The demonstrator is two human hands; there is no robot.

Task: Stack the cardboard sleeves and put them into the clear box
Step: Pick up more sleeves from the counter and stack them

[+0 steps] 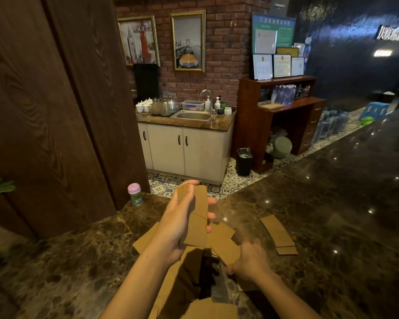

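Note:
My left hand (179, 223) grips a small stack of flat brown cardboard sleeves (198, 217), held up above the dark marble counter (332, 215). Just right of it and lower, my right hand (249, 259) is blurred and pinches the corner of a loose sleeve (226, 246) lying on the counter. More sleeves are spread under my hands (145, 240) and toward my body (184, 279). Another two curved sleeves (278, 234) lie apart to the right. I cannot see a clear box on my counter.
A small jar with a pink lid (134, 194) stands at the counter's far left edge beside a dark wooden wall panel (55, 111). Beyond the counter are a sink cabinet (189, 139), a black bin (244, 161) and a wooden shelf unit (279, 116).

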